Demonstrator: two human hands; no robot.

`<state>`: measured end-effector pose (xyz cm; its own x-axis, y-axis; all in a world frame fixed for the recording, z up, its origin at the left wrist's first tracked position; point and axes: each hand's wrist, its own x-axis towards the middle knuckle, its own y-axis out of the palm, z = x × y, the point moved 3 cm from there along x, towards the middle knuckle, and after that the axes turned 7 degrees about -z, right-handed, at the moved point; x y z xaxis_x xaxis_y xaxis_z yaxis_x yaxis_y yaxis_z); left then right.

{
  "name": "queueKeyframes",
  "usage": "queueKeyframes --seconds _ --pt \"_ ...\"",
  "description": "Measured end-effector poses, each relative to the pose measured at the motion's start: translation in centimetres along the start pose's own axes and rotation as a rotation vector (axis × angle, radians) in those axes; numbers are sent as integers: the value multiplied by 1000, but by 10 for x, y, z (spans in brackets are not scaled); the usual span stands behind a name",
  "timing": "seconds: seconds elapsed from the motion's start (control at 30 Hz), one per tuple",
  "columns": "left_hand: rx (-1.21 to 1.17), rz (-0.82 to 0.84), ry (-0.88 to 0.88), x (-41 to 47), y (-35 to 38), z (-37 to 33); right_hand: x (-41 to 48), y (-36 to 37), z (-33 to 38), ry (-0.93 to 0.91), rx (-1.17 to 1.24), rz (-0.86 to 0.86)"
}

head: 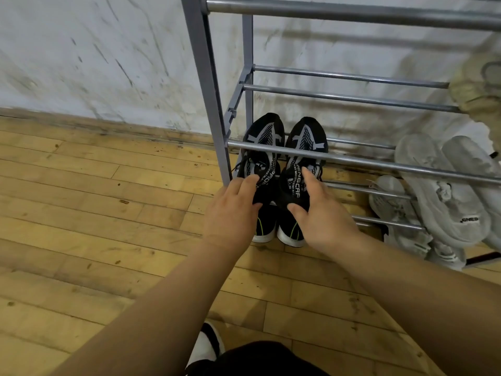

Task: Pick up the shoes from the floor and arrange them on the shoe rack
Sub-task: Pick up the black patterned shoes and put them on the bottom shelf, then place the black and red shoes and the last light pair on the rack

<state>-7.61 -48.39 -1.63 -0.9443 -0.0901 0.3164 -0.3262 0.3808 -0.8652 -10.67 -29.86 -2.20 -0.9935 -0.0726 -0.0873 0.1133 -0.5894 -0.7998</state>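
At centre frame, the black shoes [303, 137] lie toes-first under the front bar of the shoe rack [352, 161]. The left hand [233, 213] and right hand [325, 215] each pinch a collar. Best to slide both in evenly, keeping toes aligned and heels seated on a rail.

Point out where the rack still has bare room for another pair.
The middle shelf bars run bare from the left post to the beige shoes. A gap lies between the black sneakers and white sneakers. Low right is crowded; left hand and right hand hold the black pair.
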Motion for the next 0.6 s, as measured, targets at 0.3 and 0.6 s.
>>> queueKeyframes --seconds 0.3,0.6 --pt "-140 -39 -222 -29 -25 11 -44 -21 31 -132 -186 -36" --pt "-75 113 -829 -188 -123 141 -64 -34 159 -331 -162 514"
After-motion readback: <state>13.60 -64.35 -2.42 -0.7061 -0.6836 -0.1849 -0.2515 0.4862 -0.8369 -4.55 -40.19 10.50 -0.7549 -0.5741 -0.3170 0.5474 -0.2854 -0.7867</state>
